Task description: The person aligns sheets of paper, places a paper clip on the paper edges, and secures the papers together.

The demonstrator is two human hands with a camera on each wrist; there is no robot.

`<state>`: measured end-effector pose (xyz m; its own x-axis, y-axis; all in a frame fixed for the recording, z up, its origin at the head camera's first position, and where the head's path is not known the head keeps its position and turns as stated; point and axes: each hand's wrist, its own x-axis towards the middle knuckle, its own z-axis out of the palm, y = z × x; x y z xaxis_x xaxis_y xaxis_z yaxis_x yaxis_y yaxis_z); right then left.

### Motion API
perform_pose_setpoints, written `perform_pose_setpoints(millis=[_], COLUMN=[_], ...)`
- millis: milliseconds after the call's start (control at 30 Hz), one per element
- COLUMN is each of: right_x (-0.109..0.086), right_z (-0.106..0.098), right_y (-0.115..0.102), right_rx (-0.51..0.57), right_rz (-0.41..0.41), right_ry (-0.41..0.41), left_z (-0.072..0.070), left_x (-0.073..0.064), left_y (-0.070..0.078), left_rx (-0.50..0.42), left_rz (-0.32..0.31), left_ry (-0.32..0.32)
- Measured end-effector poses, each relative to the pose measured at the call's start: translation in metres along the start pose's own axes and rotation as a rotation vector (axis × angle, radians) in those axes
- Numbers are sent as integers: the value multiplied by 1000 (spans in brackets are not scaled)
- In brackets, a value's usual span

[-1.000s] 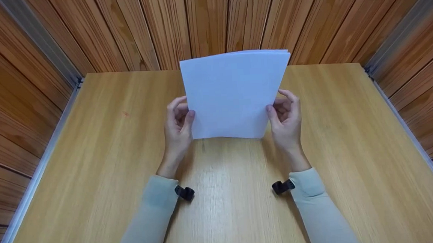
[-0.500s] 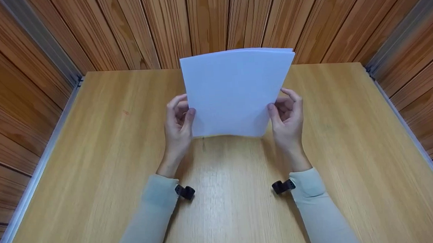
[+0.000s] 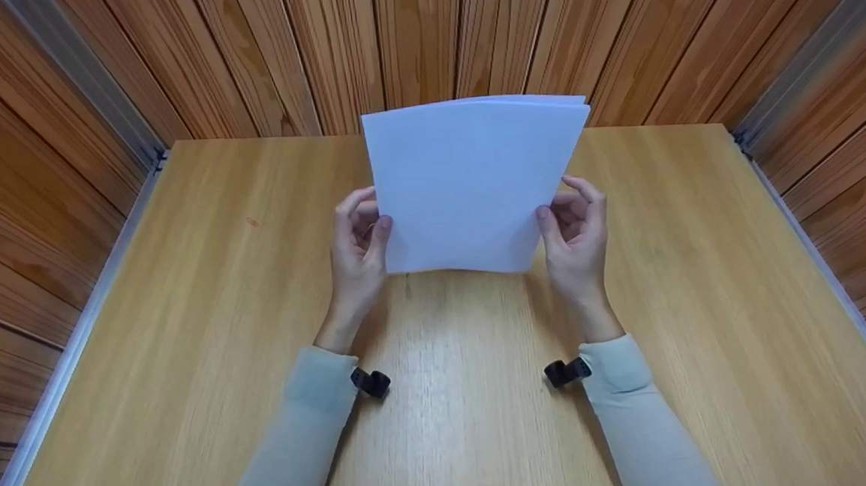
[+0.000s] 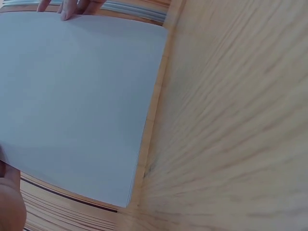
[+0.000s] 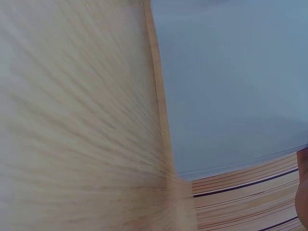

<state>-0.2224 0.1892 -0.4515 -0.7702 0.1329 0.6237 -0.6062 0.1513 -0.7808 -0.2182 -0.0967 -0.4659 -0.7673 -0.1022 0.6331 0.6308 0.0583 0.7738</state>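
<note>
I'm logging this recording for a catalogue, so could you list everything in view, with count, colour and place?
Paper sheets: more than one, exact number unclear; white; held up between the hands
Table: one; light wood; beneath the paper and arms
Plank walls: three; brown; behind the table and at both sides
Metal strips: four; grey; two at wall corners, two along table sides
Small mark: one; reddish; on the table, left of the paper
Wrist cameras: two; black; one at each cuff
Sleeves: two; pale grey-green; on the forearms
Left hand: one; bare; gripping the paper's left edge
Right hand: one; bare; gripping its right edge
</note>
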Motion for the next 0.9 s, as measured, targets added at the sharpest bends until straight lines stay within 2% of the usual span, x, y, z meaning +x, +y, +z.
perform_pose_setpoints(millis=[467, 900], right_x=[-1, -2], right_z=[-3, -2], right_y=[7, 7], right_rx=[35, 13], right_rz=[15, 25], right_ry=[-28, -42], left_z=[3, 0], left_x=[-2, -4], left_y=[-3, 0], left_rx=[-37, 77], left_rz=[-50, -92], left_ry=[-20, -2])
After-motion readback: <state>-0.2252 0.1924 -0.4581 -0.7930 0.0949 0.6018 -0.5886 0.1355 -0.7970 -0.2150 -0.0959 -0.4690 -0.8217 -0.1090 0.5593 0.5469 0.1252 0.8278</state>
